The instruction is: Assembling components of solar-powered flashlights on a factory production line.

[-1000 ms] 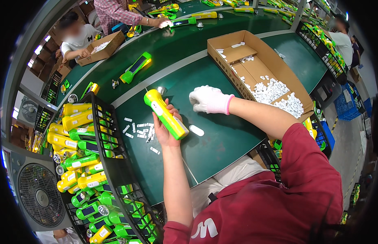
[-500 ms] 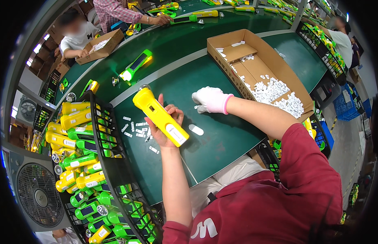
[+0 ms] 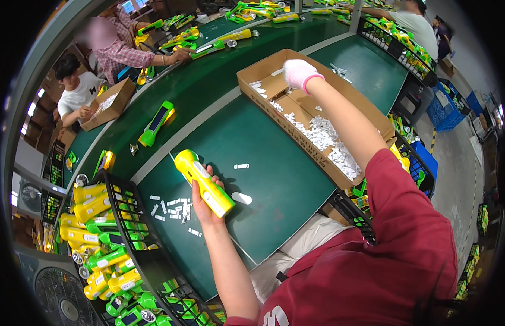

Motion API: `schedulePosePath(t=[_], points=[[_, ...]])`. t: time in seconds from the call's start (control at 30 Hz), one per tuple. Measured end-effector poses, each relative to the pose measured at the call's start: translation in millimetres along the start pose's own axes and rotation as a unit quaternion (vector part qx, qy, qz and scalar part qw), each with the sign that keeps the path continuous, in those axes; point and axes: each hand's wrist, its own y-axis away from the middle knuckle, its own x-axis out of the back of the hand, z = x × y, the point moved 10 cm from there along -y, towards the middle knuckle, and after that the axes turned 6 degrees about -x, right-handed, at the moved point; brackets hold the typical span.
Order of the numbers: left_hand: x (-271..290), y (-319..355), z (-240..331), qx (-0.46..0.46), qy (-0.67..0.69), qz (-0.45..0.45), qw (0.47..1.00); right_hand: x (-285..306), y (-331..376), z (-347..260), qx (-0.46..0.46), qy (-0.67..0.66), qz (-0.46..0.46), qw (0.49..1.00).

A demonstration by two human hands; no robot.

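A yellow flashlight (image 3: 215,196) with a white panel on its side rests in my bare left hand (image 3: 209,209), fingers wrapped round its body and its wide head tilted up to the left. My right hand (image 3: 302,74), in a white glove with a pink cuff, is over the far end of a long cardboard box (image 3: 296,142). Its fingers look curled; whether they hold anything is hidden. White small parts (image 3: 324,133) lie heaped in the box. On the green table are a white oval piece (image 3: 241,198), a single white strip (image 3: 241,166) and several small white pieces (image 3: 175,209).
A black basket (image 3: 134,228) full of yellow and green flashlights stands at the left edge. Beyond the table runs a green belt with a green flashlight (image 3: 156,124) on it. Two people work across the belt; one has a cardboard box (image 3: 109,104). A fan (image 3: 65,299) stands lower left.
My right hand has gone from the table to the far end of the box. A white strip now shows on the table. My left hand still holds the flashlight; the whole view has shifted.
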Motion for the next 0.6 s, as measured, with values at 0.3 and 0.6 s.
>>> schedulePosePath(t=[0.3,0.6], points=[[1,-10,10,-0.042,-0.028,0.045,0.998,-92,-33,98,-0.143,-0.162,0.039,0.976],[0,-9,16,-0.038,-0.055,0.077,0.995,-72,-23,44,0.000,0.113,0.159,0.981]])
